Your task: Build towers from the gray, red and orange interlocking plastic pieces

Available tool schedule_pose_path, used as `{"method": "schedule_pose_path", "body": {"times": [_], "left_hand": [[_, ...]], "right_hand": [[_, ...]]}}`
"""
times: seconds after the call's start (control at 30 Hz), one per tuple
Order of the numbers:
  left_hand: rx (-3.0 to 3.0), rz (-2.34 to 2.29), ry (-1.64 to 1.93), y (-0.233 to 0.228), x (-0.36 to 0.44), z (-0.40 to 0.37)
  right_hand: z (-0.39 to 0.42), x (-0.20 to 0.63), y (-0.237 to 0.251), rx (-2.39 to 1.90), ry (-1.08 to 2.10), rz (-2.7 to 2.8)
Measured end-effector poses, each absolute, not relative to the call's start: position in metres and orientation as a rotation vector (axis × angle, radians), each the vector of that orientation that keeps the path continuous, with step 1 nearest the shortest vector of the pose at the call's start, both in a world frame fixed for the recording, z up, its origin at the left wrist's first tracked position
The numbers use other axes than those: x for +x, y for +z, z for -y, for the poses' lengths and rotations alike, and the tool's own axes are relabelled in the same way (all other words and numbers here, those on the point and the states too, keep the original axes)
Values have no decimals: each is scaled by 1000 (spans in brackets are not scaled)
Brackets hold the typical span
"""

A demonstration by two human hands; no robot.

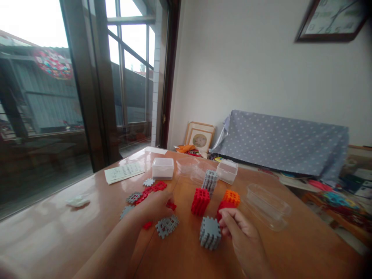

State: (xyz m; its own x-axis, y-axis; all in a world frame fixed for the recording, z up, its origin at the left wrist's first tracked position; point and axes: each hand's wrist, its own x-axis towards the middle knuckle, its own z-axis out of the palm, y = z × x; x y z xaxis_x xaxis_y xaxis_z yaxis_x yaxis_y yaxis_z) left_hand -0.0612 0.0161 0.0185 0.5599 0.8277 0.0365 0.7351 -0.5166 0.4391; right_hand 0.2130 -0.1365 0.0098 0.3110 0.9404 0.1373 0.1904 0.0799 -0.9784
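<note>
— What sort of place is pictured?
— A lived-in room of a home. A glossy wooden table (72,228) stands beside tall glazed doors (128,77) looking onto neighbouring roofs.
— What marks it as domestic?
— A wall clock (331,19) on a plain wall, a sofa under a dotted grey cover (279,141), framed pictures (200,137) propped on the floor, and toy interlocking blocks (200,201) scattered on the table.

The glossy brown counter (290,248) carries many small things. At the far side lie a paper sheet (124,172) and two white lidded boxes (163,167), with a grey stack (209,180) between them. In the middle stand a red cube (200,201) and an orange cube (231,198); a grey cube (210,232) is nearer. Flat grey and red pieces (167,226) lie at the left, a clear tray (267,205) at the right.
</note>
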Motion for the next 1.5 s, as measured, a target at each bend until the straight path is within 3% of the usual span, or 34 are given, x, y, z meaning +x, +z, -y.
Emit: {"method": "schedule_pose_path", "body": {"times": [0.67,0.83,1.03,1.5], "left_hand": [[2121,-1575,885,31,-66,-25],[1561,-1198,1045,40,-51,-14],[1082,-651,977,49,-24,15],[1159,-464,820,37,14,53]], "right_hand": [[136,215,6,-1391,767,1170],[139,208,14,-1412,726,1195],[141,198,16,-1402,663,1305],[137,195,13,-1301,791,1197]]}}
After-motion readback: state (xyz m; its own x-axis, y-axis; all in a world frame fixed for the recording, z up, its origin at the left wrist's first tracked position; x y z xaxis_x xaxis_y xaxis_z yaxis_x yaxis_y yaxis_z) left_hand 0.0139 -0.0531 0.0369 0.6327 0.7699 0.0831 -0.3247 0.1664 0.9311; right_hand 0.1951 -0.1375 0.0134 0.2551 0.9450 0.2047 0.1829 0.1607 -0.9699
